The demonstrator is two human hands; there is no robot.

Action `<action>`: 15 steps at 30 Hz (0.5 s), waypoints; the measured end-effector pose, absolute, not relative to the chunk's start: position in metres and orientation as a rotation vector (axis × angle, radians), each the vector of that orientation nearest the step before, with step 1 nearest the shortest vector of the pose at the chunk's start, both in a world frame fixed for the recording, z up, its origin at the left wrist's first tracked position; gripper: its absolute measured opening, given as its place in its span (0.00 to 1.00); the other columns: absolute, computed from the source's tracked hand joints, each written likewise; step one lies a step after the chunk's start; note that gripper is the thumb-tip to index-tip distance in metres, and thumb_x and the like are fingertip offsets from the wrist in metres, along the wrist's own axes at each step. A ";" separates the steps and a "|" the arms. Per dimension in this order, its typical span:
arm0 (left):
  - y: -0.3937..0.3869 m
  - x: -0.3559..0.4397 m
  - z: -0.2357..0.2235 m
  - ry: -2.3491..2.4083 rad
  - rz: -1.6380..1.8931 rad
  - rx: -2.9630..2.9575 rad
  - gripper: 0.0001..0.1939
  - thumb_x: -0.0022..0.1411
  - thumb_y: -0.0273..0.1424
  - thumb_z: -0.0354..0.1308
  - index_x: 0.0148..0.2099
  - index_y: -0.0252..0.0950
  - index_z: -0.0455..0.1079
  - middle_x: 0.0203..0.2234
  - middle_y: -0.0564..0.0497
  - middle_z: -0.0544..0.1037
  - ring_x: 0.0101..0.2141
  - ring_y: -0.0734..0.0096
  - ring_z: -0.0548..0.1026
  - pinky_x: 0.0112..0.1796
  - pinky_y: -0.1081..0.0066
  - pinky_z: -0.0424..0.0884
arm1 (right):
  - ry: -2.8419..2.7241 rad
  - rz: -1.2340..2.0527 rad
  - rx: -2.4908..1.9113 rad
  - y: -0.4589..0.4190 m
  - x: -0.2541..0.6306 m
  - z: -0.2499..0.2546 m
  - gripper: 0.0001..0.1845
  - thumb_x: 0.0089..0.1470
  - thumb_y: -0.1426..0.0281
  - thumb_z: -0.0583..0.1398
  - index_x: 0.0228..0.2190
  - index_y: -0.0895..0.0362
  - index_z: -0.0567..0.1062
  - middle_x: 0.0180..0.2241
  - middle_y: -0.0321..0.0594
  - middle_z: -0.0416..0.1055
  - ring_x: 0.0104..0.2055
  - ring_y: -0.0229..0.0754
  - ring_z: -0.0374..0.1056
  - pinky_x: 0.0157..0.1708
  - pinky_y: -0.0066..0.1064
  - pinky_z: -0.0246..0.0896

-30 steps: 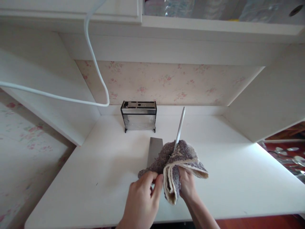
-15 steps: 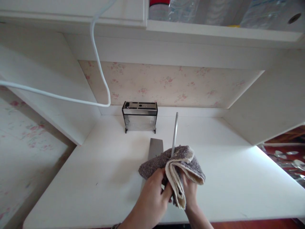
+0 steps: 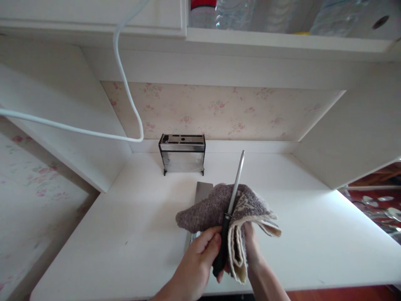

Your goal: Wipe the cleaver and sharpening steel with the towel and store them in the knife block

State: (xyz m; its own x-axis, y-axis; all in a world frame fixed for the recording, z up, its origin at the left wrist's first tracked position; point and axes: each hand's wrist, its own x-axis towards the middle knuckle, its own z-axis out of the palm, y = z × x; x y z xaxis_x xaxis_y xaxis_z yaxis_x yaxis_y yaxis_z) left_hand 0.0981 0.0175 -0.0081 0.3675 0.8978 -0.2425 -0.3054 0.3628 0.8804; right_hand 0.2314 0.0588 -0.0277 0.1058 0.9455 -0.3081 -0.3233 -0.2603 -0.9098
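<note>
Block (image 3: pixel 182 154), slotted top and see-through front, stands at the counter's back, left of and behind the rod (image 3: pixel 235 188). Grey plate (image 3: pixel 204 190) lies partly under the cloth (image 3: pixel 208 207); what it is, not readable. White cable (image 3: pixel 124 79) loops at upper left, apart from the hands; shelf (image 3: pixel 282 41) overhangs the back. Counter (image 3: pixel 300 234) spreads to both sides of the hands, bounded by side panels toward the rear; its front edge runs beneath the forearms. Height between cloth and counter cannot be judged. Rod: slim, pale metal, tilted, tip up and away, leaning slightly right; black handle (image 3: pixel 224 236) with a small collar. It is above the counter, against the cloth's near face. Cloth: grey-brown, folded, cream hem. Left hand (image 3: pixel 200 255): thumb and fingers wrapped on the handle. Right hand (image 3: pixel 252 242): behind the cloth, fingers hidden; grip cannot be told.
</note>
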 end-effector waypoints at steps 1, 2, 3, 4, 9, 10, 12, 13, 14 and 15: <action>0.016 0.095 -0.007 0.880 0.854 0.916 0.28 0.65 0.48 0.49 0.55 0.29 0.66 0.22 0.51 0.70 0.20 0.77 0.66 0.22 0.76 0.64 | -0.683 1.411 -1.276 0.063 0.234 -0.026 0.22 0.41 0.50 0.64 0.22 0.57 0.71 0.18 0.37 0.69 0.20 0.40 0.66 0.24 0.32 0.67; 0.015 0.092 -0.006 0.914 0.803 0.978 0.29 0.65 0.49 0.49 0.56 0.30 0.65 0.23 0.50 0.71 0.22 0.74 0.68 0.23 0.75 0.66 | -0.655 1.396 -1.299 0.067 0.236 -0.024 0.21 0.39 0.52 0.66 0.23 0.57 0.72 0.21 0.37 0.72 0.23 0.40 0.67 0.25 0.31 0.68; 0.014 0.089 -0.006 0.948 0.759 1.033 0.30 0.65 0.49 0.48 0.57 0.30 0.64 0.24 0.49 0.71 0.25 0.72 0.69 0.24 0.74 0.67 | -0.629 1.384 -1.313 0.070 0.238 -0.023 0.20 0.38 0.54 0.67 0.25 0.57 0.73 0.25 0.38 0.74 0.25 0.41 0.69 0.26 0.30 0.68; 0.012 0.086 -0.007 0.983 0.723 1.085 0.30 0.65 0.50 0.47 0.58 0.31 0.64 0.25 0.49 0.71 0.27 0.70 0.70 0.26 0.74 0.68 | -0.610 1.375 -1.318 0.073 0.239 -0.022 0.19 0.37 0.55 0.67 0.27 0.57 0.74 0.28 0.38 0.75 0.28 0.41 0.70 0.28 0.29 0.68; 0.005 0.077 -0.017 1.135 0.609 1.236 0.28 0.67 0.48 0.43 0.58 0.35 0.65 0.34 0.47 0.73 0.32 0.72 0.69 0.29 0.76 0.66 | -0.519 1.413 -1.250 0.084 0.239 -0.022 0.20 0.41 0.60 0.67 0.36 0.57 0.74 0.32 0.37 0.76 0.34 0.42 0.72 0.33 0.30 0.70; 0.003 0.076 -0.020 1.163 0.593 1.235 0.27 0.67 0.47 0.43 0.59 0.36 0.65 0.35 0.47 0.73 0.32 0.72 0.69 0.29 0.76 0.65 | -0.495 1.421 -1.224 0.088 0.240 -0.022 0.21 0.41 0.60 0.67 0.37 0.56 0.74 0.32 0.36 0.76 0.34 0.42 0.73 0.34 0.30 0.70; -0.001 0.072 -0.024 1.225 0.579 1.211 0.27 0.67 0.47 0.44 0.59 0.36 0.65 0.35 0.47 0.73 0.32 0.73 0.68 0.29 0.76 0.65 | -0.435 1.402 -1.185 0.096 0.244 -0.021 0.21 0.41 0.59 0.68 0.36 0.56 0.74 0.30 0.35 0.76 0.34 0.41 0.73 0.35 0.30 0.70; -0.004 0.070 -0.025 1.259 0.582 1.188 0.28 0.67 0.48 0.44 0.59 0.36 0.65 0.34 0.47 0.73 0.32 0.73 0.68 0.29 0.77 0.64 | -0.406 1.372 -1.170 0.100 0.247 -0.019 0.21 0.41 0.58 0.68 0.36 0.56 0.74 0.30 0.34 0.75 0.33 0.40 0.73 0.35 0.30 0.70; -0.007 0.068 -0.027 1.283 0.590 1.161 0.29 0.66 0.49 0.44 0.60 0.37 0.65 0.34 0.48 0.73 0.31 0.73 0.67 0.29 0.77 0.64 | -0.377 1.337 -1.157 0.105 0.250 -0.017 0.21 0.41 0.58 0.68 0.36 0.55 0.74 0.29 0.33 0.75 0.32 0.39 0.73 0.36 0.30 0.70; -0.010 0.066 -0.027 1.301 0.600 1.131 0.30 0.65 0.50 0.45 0.60 0.37 0.64 0.34 0.48 0.72 0.30 0.73 0.67 0.28 0.77 0.64 | -0.352 1.300 -1.146 0.110 0.254 -0.014 0.20 0.41 0.57 0.68 0.35 0.55 0.74 0.28 0.32 0.75 0.31 0.38 0.72 0.36 0.30 0.70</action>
State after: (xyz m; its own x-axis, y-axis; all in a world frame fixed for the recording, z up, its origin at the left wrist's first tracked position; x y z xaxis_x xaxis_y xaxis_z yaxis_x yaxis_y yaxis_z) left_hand 0.0663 -0.0099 -0.0274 0.2290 0.8708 -0.4350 0.2345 0.3843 0.8929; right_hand 0.2544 0.1097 -0.0140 0.3064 0.8750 -0.3747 -0.5667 -0.1486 -0.8104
